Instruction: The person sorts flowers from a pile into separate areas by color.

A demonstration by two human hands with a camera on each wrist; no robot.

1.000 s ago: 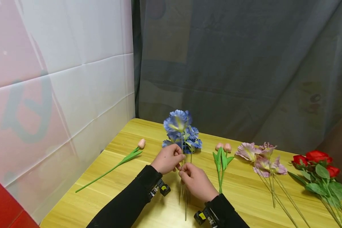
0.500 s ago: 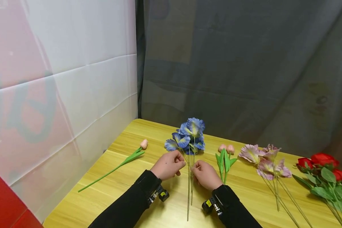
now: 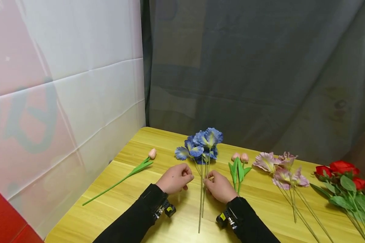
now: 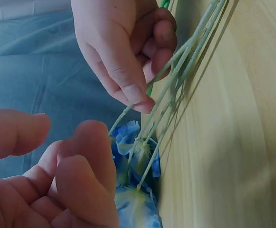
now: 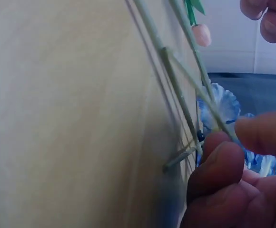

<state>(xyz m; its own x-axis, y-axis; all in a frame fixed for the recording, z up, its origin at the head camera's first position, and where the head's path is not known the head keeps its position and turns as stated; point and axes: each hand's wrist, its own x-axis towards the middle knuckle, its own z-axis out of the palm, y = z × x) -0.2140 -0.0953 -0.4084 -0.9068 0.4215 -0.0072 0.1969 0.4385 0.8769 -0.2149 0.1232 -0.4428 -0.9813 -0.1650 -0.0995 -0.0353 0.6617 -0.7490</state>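
Observation:
Blue irises point(image 3: 197, 146) on long thin stems lie bunched in the middle of the wooden table, their ruffled petals yellow at the centre. My right hand point(image 3: 220, 187) is at the right of the bunch and pinches one iris stem point(image 5: 195, 88) between thumb and forefinger. The other stems cross beside it. To the left of the stems, my left hand point(image 3: 174, 179) hovers with fingers loosely curled and nothing in them. Its thumb and fingertips point(image 4: 83, 185) stand apart from the stems in the left wrist view.
A single pink tulip point(image 3: 137, 168) lies at the left. Two pink tulips point(image 3: 238, 170) lie just beyond the right hand. Farther right are pale purple flowers point(image 3: 281, 170) and red roses point(image 3: 342, 168). A white wall point(image 3: 109, 87) and dark curtain point(image 3: 246, 84) border the table.
My left hand has let go of the stems and drawn away to the left. My right hand has shifted right, and the blue flower heads have come lower and moved right.

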